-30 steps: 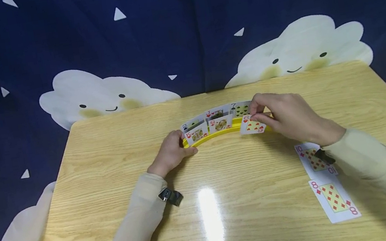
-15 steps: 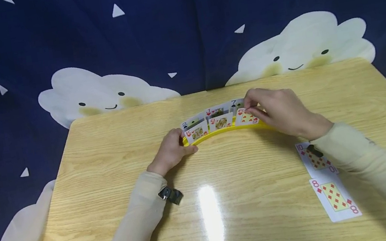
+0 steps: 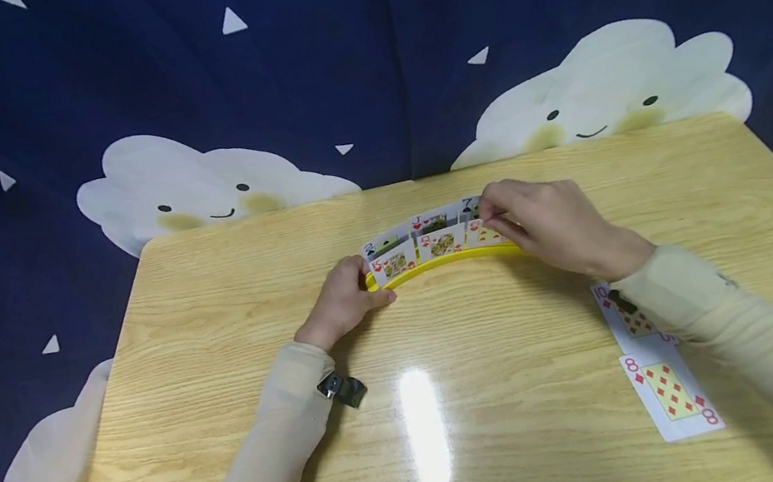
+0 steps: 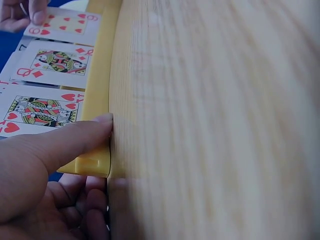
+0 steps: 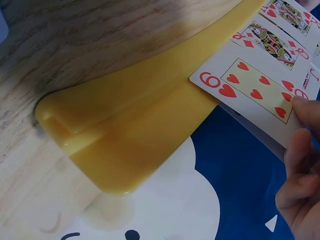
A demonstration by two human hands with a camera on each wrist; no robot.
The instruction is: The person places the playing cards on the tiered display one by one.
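Note:
My left hand (image 3: 343,302) grips the left end of a curved yellow card holder (image 3: 465,256), thumb along its front. My right hand (image 3: 558,222) pinches the six of hearts (image 5: 257,92) near its upper right corner. That card's lower edge meets the holder's groove in the right wrist view. Left of it in the front row stand the queen of diamonds (image 3: 442,245) and the king of hearts (image 3: 394,266). Behind are a red jack (image 3: 433,223), a black seven (image 3: 469,205) mostly covered, and a black card (image 3: 383,243), its rank unclear.
On the right of the wooden table (image 3: 210,370), the ten of diamonds (image 3: 635,324) lies partly under my right forearm. The eight of diamonds (image 3: 672,394) lies face up just nearer. A dark blue cloth (image 3: 396,62) with clouds hangs behind the table.
My right hand has carried the six of hearts up and slightly left, from in front of the holder to its front row beside the queen. The left hand keeps its grip.

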